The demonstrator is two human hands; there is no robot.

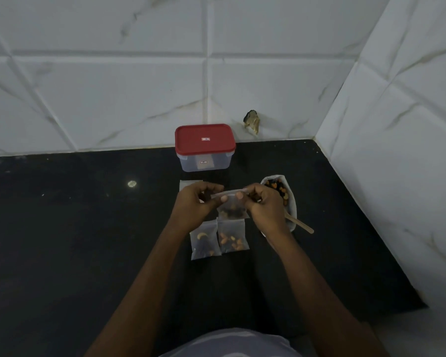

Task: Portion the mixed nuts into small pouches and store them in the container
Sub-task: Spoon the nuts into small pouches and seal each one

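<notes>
A home kitchen corner: marble-look wall tiles point(113, 86) at 12 o'clock and 3 o'clock, dark stone desk point(75, 240), red-lidded food container point(205, 148).

Container point(204, 161) was clear plastic, lid point(204, 139) red with small white label. Countertop point(88, 240) black, faintly speckled. Wall tiles point(113, 86) white, grey marble veining. Pouches point(219, 238) translucent, nuts orange-brown and dark. Wooden spoon point(300, 224) tan.

Both forearms are bare, without sleeves, watch or rings. At six o'clock, a light grey garment point(232, 343) with faint paler stripes covers the person's front.
</notes>
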